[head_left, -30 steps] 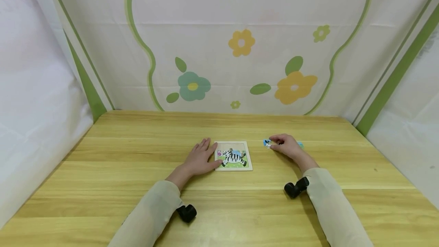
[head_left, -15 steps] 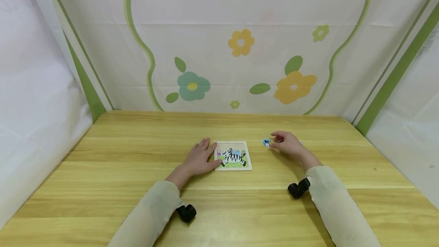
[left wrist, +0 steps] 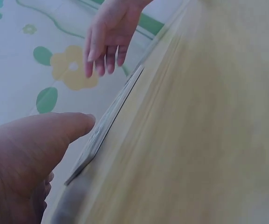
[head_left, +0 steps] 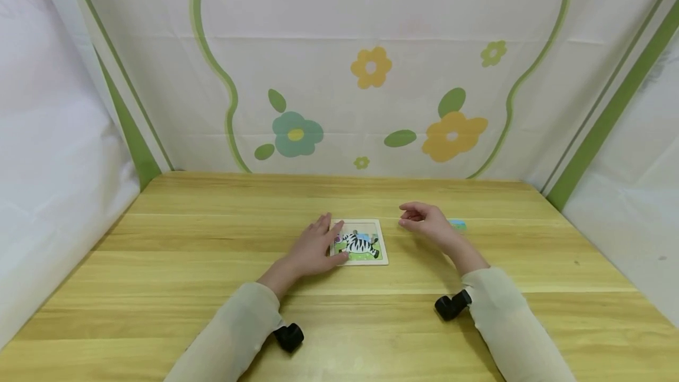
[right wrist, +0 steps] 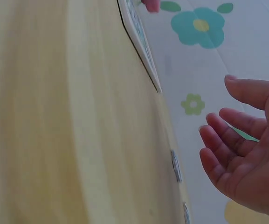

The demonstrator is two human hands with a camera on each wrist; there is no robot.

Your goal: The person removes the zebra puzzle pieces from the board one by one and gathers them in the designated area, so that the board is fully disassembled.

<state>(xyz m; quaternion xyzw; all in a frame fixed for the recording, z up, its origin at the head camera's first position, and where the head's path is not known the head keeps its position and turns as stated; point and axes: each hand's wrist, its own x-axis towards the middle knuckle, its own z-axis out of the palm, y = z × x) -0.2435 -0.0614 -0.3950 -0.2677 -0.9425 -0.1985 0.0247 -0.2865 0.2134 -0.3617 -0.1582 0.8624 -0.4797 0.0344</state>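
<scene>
A square wooden jigsaw puzzle board [head_left: 366, 263] with a striped zebra picture lies on the table. Its upper strip shows bare wood. My left hand [head_left: 313, 249] is at its left side, fingers spread, the thumb and a fingertip overlapping the edge. To the right of the board, my right hand [head_left: 424, 224] hovers with fingers loosely bent and nothing between them. In the right wrist view its palm shows bare, above two puzzle pieces lying flat, the nearer-to-board piece [right wrist: 176, 165] and a farther piece [right wrist: 186, 213]. From the head, one blue-green piece [head_left: 458, 224] shows behind the right hand.
The wooden table [head_left: 371, 323] runs back to a white cloth [head_left: 329, 75] printed with flowers, and more white cloth hangs at both sides. Black wrist cameras [head_left: 289, 338] sit on both sleeves.
My right hand has shifted left towards the board, and the zebra-head piece beside its fingertips no longer shows in the head view. The left hand has slid slightly right over the board.
</scene>
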